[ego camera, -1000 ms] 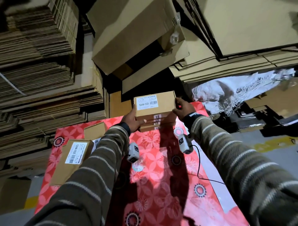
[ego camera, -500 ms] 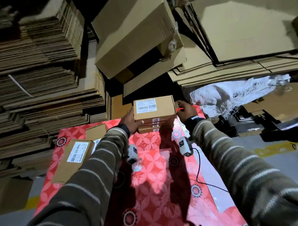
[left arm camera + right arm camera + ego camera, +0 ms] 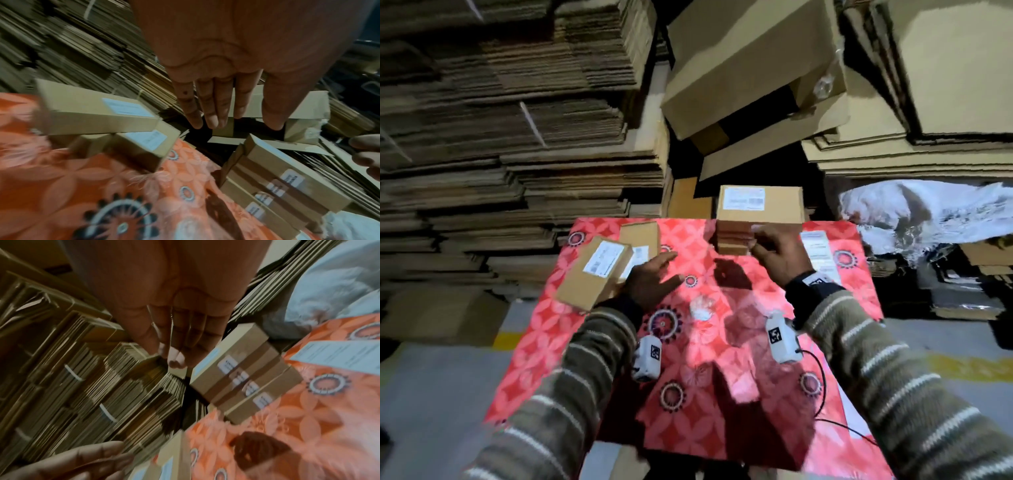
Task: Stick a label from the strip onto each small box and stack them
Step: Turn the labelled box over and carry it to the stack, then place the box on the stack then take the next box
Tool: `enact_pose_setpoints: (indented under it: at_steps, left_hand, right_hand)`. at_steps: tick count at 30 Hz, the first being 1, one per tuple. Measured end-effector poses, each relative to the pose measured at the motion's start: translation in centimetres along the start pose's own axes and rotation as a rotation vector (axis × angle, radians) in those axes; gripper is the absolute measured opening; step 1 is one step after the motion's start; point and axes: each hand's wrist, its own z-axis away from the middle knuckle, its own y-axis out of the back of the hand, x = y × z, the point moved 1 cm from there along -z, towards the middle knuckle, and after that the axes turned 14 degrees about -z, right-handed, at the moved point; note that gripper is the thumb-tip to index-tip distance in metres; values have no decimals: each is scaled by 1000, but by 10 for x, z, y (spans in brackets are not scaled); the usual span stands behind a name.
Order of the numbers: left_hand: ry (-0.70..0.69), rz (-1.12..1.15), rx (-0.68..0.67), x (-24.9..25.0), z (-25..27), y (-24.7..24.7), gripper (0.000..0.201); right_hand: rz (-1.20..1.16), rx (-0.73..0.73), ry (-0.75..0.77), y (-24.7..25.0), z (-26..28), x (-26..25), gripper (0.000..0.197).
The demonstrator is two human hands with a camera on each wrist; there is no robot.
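A stack of several small brown boxes stands at the far edge of the red flowered table, and its top box bears a white label. My right hand hovers just in front of the stack, fingers relaxed and holding nothing. My left hand is spread open above the cloth beside a labelled loose box, which lies tilted on another box. The white label strip lies right of the stack. The left wrist view shows straight fingers and the stack. The right wrist view shows the stack and the strip.
Tall piles of flat cardboard rise behind and to the left. Large cartons overhang the stack. Crumpled white plastic lies at the right. A small white paper scrap sits mid-table. A black cable trails from my right wrist.
Both hands have let go of the stack's sides and pulled back. The left hand has swung left toward the loose boxes. The stack stays in place.
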Motion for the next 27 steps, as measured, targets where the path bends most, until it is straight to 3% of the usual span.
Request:
enact_pose_setpoints:
  at_steps: [2, 9, 13, 17, 21, 27]
  left_hand:
    - [62, 2, 0, -29, 25, -3, 73]
    - [186, 97, 70, -108, 80, 11, 56]
    - [298, 117, 165, -158, 87, 37, 41]
    - [405, 91, 239, -216, 86, 62, 40]
    - [461, 135, 195, -258, 76, 68, 50]
    - [474, 201, 99, -280, 55, 64, 76]
  right_hand:
    - [5, -93, -20, -29, 10, 10, 18]
    - [96, -305, -34, -133, 32, 26, 17]
    - [101, -328, -30, -198, 20, 28, 19]
    - [215, -307, -34, -262, -14, 34, 27]
    - [273, -250, -124, -303, -58, 45, 45]
    - [478, -233, -132, -334, -97, 61, 67]
